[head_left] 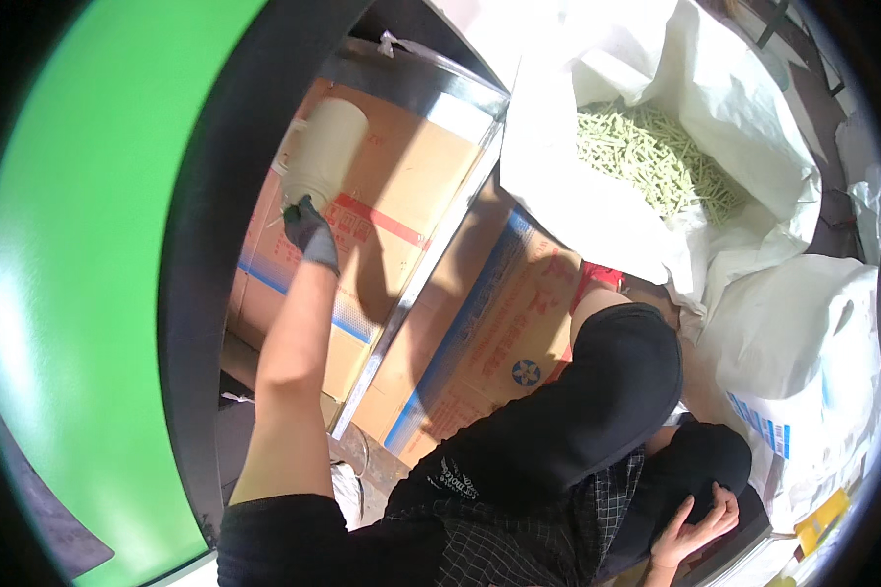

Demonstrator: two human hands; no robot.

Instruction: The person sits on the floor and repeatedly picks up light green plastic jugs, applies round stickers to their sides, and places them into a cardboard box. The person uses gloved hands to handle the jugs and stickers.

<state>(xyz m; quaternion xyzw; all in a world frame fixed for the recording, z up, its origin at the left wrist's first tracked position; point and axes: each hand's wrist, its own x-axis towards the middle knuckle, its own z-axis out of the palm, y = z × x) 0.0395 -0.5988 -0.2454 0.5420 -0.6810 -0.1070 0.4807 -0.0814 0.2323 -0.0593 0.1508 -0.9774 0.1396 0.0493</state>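
Observation:
My left hand (310,235), in a dark grey glove, is closed on the near end of a cream cylindrical container (328,147). I hold it at arm's length over a metal-edged recess lined with cardboard (401,186). What is inside the container does not show. My right hand (697,525) has no glove and rests on my dark-clothed knee, fingers apart and slightly bent, holding nothing.
A large open white sack (548,157) of pale green pellets (651,161) stands at the upper right. Below it is another white sack (764,333). A green, black-edged panel (88,264) curves along the left. Flattened cardboard (480,333) lies beside the metal edge (416,279).

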